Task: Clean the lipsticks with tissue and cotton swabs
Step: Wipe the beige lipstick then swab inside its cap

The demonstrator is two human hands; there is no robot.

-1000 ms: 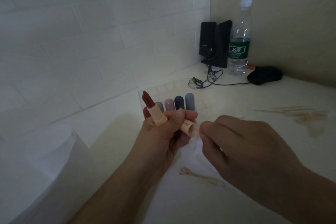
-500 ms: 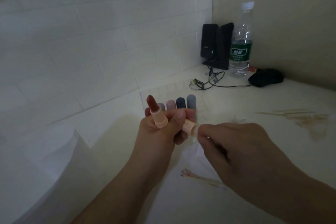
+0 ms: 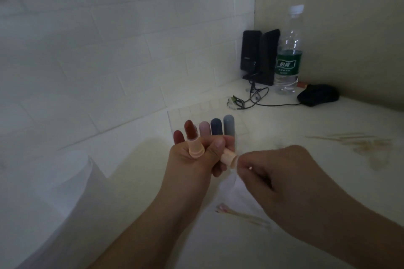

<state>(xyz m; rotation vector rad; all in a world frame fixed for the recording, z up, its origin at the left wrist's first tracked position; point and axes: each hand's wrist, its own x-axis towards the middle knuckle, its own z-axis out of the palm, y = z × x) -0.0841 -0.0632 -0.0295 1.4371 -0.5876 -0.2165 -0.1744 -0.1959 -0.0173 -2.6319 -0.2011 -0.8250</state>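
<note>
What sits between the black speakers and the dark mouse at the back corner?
In the head view, a clear water bottle with a green label stands between the speakers and the mouse.

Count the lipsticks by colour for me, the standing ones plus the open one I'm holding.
Red lipstick, open, in left hand: 1
Pink lipstick: 1
Navy lipstick: 1
Grey lipstick: 1
Total: 4

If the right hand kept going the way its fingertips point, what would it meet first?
Likely the open end of the peach plastic lipstick cap that the left hand holds; the right hand already looks almost against it, though depth is unclear.
</note>
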